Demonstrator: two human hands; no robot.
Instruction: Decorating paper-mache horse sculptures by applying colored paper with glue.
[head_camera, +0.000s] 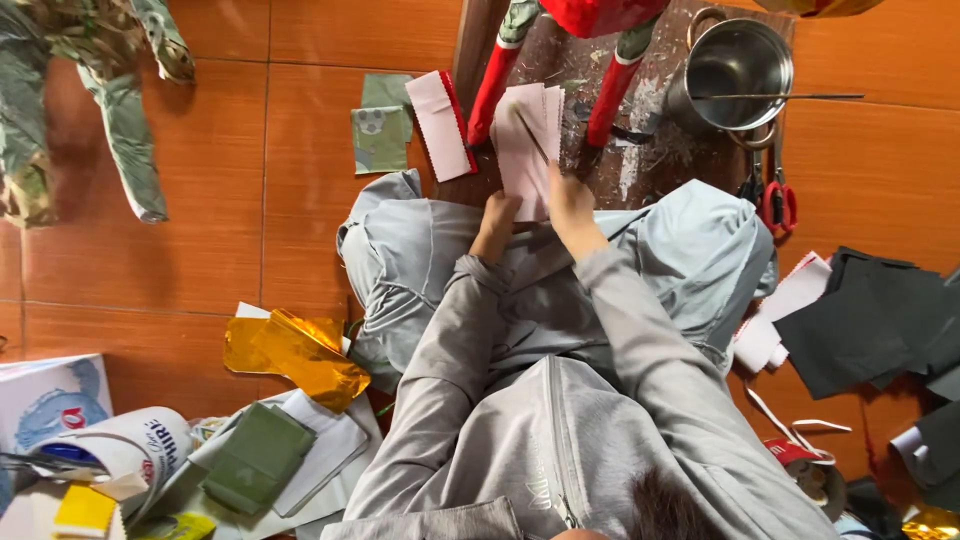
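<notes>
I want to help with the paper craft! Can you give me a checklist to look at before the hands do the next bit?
1. Left hand on the pale pink paper: ok, it touches the lower edge.
2. Right hand on the same paper: ok; whether it holds a thin tool, cannot tell.
3. Paper lies flat on the wooden board: ok.
4. Red-handled scissors out of the way: ok, right of the board.
5. Metal pot apart from the paper: ok.
6. Board free of scraps: not ok, bits lie around.
</notes>
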